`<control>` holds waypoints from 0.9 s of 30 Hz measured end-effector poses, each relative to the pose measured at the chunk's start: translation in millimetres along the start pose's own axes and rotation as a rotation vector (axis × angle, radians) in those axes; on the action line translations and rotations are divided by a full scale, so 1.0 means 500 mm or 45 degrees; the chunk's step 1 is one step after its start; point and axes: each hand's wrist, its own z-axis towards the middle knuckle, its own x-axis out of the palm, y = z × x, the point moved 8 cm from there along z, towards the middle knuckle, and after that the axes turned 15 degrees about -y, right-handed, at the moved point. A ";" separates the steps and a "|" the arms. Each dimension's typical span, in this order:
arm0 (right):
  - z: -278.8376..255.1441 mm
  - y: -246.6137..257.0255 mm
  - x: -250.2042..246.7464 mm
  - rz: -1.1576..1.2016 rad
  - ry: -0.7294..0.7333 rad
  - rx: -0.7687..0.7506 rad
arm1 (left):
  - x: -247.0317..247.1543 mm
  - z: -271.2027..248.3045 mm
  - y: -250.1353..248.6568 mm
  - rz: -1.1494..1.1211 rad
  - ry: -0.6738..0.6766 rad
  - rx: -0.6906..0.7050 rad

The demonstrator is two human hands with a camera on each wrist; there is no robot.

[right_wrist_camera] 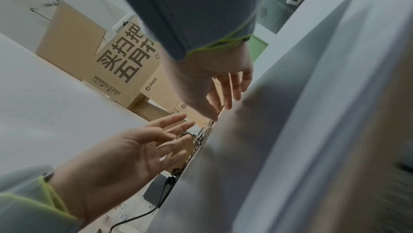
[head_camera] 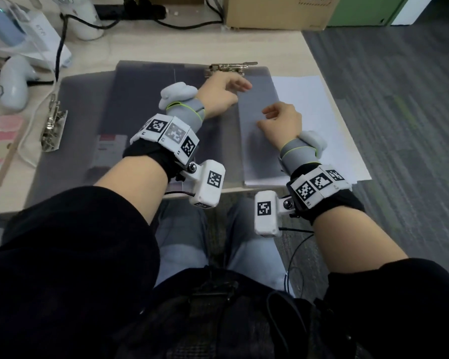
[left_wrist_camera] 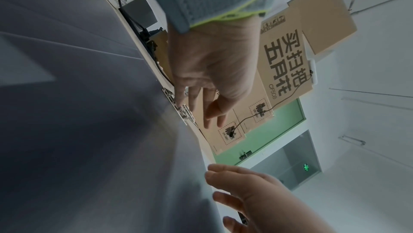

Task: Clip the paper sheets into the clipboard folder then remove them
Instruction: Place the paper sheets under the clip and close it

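Note:
A translucent grey clipboard folder lies open and flat on the desk, its metal clip at the far edge. White paper sheets lie at the right, and their left part shows through the folder's grey plastic. My left hand hovers just below the clip with its fingers straight; the left wrist view shows the fingertips beside the clip. My right hand rests over the covered part of the sheets, fingers relaxed and holding nothing. In the right wrist view its fingers touch the grey surface.
A second grey folder with its own metal clip lies under the first at the left. A white controller, black cables and white devices crowd the far left. A cardboard box stands behind. The desk ends just right of the sheets, above carpet.

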 end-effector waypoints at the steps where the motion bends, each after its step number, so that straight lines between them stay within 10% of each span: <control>1: -0.009 -0.015 -0.018 -0.043 -0.043 0.020 | 0.008 -0.019 -0.004 -0.011 0.018 -0.002; 27: -0.080 -0.215 -0.210 -0.476 -0.375 0.174 | 0.128 -0.134 0.012 -0.093 0.030 -0.343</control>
